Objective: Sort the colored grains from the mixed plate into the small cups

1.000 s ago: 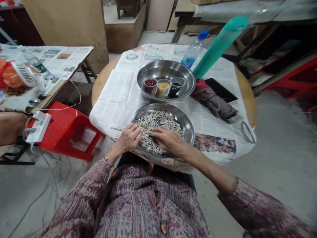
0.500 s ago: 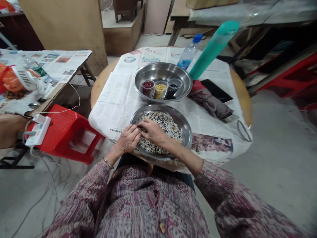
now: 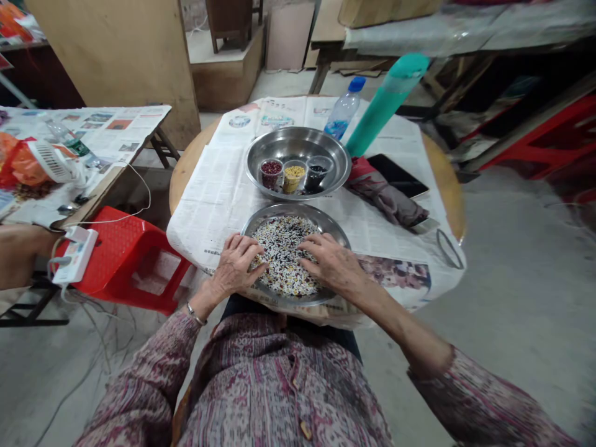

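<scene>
A shallow steel basin (image 3: 342, 233) in front of me holds a spread of small mixed grains (image 3: 284, 251), white, black, yellow and dark red; beads or beans, I cannot tell. My left hand (image 3: 237, 264) rests over its left rim, thumb apart from the fingers. On the right side, my right hand (image 3: 334, 266) lies over the edge of the grains with its fingers spread, touching them. Behind stands a larger steel basin (image 3: 298, 139) with three clear cups inside: a dark red cupful (image 3: 270, 172), a yellow cupful (image 3: 293, 177) and a black cupful (image 3: 316, 176).
Newspaper (image 3: 205, 198) covers the round table. A blue-capped bottle (image 3: 345, 108), a tall green container (image 3: 388, 102), a folded umbrella (image 3: 388, 195) and a black tablet-like object (image 3: 400, 176) stand or lie beyond. A red stool (image 3: 121, 254) with a power strip (image 3: 77, 254) is at left.
My right hand has moved right, away from my left hand, to the basin's right side, and its fingers have spread. My left hand has stayed at the left rim, its thumb now apart.
</scene>
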`<state>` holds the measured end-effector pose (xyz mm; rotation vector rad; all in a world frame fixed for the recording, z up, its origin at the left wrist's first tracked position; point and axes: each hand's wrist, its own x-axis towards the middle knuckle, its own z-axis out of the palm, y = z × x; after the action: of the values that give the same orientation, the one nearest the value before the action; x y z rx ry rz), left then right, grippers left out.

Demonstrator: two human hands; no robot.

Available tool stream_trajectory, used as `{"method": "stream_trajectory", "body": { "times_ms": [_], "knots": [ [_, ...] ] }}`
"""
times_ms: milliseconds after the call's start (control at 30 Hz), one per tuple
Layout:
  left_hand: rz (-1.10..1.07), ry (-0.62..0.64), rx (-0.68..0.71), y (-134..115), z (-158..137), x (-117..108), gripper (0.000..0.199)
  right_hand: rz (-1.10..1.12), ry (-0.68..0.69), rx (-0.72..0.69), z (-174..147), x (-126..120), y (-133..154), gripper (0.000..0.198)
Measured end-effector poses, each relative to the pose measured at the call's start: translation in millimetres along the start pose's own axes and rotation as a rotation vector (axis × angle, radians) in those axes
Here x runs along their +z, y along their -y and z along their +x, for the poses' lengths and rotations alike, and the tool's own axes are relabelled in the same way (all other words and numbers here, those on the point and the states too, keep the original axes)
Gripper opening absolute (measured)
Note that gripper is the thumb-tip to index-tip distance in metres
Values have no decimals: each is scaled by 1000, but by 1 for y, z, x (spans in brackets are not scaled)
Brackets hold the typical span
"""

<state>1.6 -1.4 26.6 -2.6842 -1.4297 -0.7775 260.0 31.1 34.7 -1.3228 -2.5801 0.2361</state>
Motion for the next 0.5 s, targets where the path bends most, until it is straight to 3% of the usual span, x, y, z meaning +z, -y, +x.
{"method": "stream_trajectory", "body": {
  "times_ms": [100, 167, 233, 333, 400, 500],
  "knots": [
    [150, 187, 48, -11, 10, -15, 44, -1, 31, 8, -15, 4, -10, 35],
    [231, 305, 6, -21, 15, -18, 51, 7, 66, 1, -23, 13, -9, 45],
    [252, 384, -54, -31, 19, -14, 50, 33, 71, 7, -27, 25, -3, 46],
    [106, 490, -127, -40, 23, 4, 40, 125, -1, 40, -22, 42, 9, 39],
    [-22, 487, -186, -39, 26, 21, 35, 194, -38, 94, -13, 48, 15, 34],
    [-118, 351, -246, -28, 34, 43, 36, 259, -18, 199, 8, 46, 14, 28]
  ]
}}
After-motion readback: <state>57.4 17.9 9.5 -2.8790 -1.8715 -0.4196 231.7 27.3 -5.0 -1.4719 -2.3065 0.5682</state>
